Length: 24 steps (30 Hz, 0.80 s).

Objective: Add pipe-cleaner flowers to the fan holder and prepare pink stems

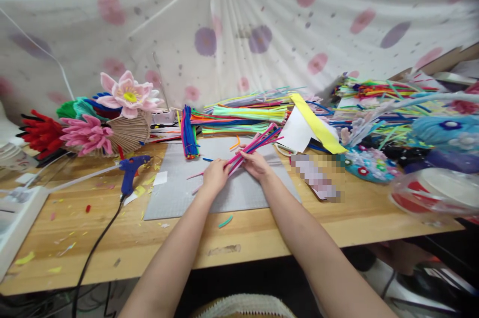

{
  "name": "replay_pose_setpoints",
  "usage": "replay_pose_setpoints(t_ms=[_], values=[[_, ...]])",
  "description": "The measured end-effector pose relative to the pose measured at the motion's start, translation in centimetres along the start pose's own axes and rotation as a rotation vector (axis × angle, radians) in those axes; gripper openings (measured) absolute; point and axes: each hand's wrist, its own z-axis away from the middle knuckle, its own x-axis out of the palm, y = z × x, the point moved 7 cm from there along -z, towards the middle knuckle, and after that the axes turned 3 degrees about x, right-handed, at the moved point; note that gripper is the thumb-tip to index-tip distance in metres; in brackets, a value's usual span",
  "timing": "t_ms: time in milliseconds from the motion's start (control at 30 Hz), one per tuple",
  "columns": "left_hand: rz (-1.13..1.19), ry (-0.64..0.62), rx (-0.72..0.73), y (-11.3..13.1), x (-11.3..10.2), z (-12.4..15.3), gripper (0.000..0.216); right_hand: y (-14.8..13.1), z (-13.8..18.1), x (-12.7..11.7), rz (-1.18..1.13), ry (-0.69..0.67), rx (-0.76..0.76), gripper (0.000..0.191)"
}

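Forearms [179, 238] cross the lower frame; left hand [216, 175] and right hand [256, 164] grip pink-and-blue pipe cleaners [261, 142] at centre.

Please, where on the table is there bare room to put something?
Bare: wooden table between pixelated item and tub; gray mat's near-left corner. Crowded: fuzzy-stem bundles behind the mat, scraps around the glue gun.

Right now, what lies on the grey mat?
On the grey mat: a white square, a bent orange piece, a short blue piece and a blue bundle's end. The left hand and right hand hold pink and blue stems over it; what they cover cannot be seen.
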Motion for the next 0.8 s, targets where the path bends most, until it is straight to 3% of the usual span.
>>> replay_pose_setpoints(t_ms=[133, 267, 367, 633, 800], values=[[0.394, -0.177, -0.077, -1.2, -0.3, -0.7, 0.029, 0.5, -0.3, -0.3, -0.012, 0.027, 0.024, 0.017], [0.811, -0.433, -0.227, -2.0, 0.0, -0.1, 0.023, 0.8, -0.6, -0.5, -0.021, 0.051, 0.029, 0.013], [0.956, -0.554, -0.357, -2.6, 0.2, 0.7, 0.027, 0.7, -0.5, -0.6, -0.014, 0.058, 0.029, 0.012], [0.797, -0.53, -0.175, -2.7, 0.4, 0.1, 0.038, 0.8, -0.4, -0.7, -0.004, 0.073, 0.046, 0.008], [0.826, -0.464, -0.209, -3.6, -2.0, -0.3, 0.041, 0.3, -0.6, -0.9, -0.044, 0.081, 0.045, 0.012]])
